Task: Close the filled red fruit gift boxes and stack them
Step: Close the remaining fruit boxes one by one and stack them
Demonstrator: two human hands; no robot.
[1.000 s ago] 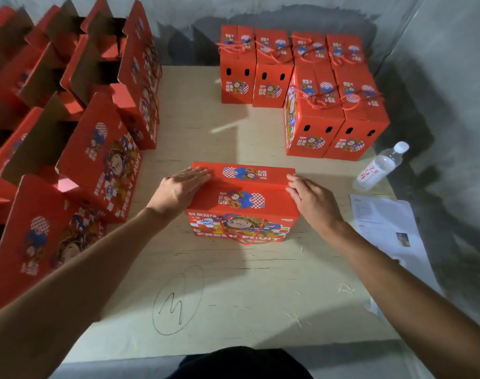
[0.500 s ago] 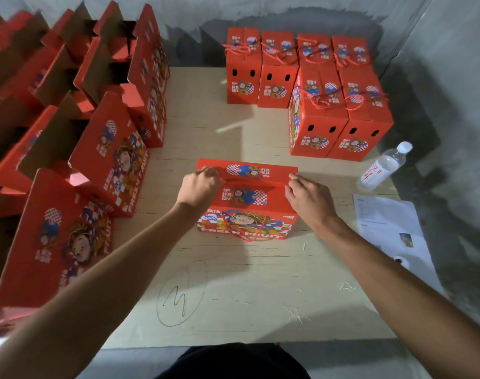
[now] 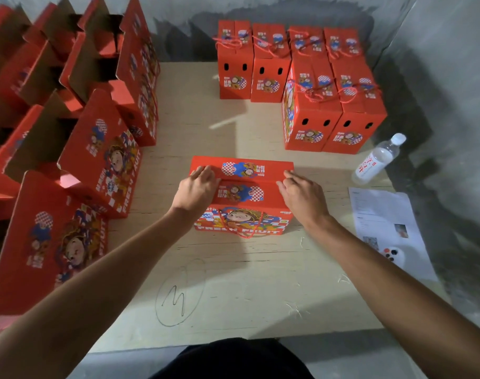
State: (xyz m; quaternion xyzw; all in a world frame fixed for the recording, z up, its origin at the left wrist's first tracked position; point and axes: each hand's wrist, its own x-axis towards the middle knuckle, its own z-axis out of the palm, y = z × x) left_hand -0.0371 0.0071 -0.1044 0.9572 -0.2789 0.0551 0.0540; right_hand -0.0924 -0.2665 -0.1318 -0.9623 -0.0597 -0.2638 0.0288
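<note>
reading "fresh fruit": red box [image 3: 243, 203] under l hand [image 3: 196, 191] + r hand [image 3: 301, 196]

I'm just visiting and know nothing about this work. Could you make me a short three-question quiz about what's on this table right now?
1. True or false: both hands, the left hand and the right hand, rest on top of the red gift box at the table's middle.
2. Which lies right of that box? A) water bottle B) scissors C) tape roll
3. Fill in: the closed boxes at the far right stand in two ____, one box upon another.

Key: 1 true; 2 A; 3 layers. The open boxes wait along the left side.
</note>
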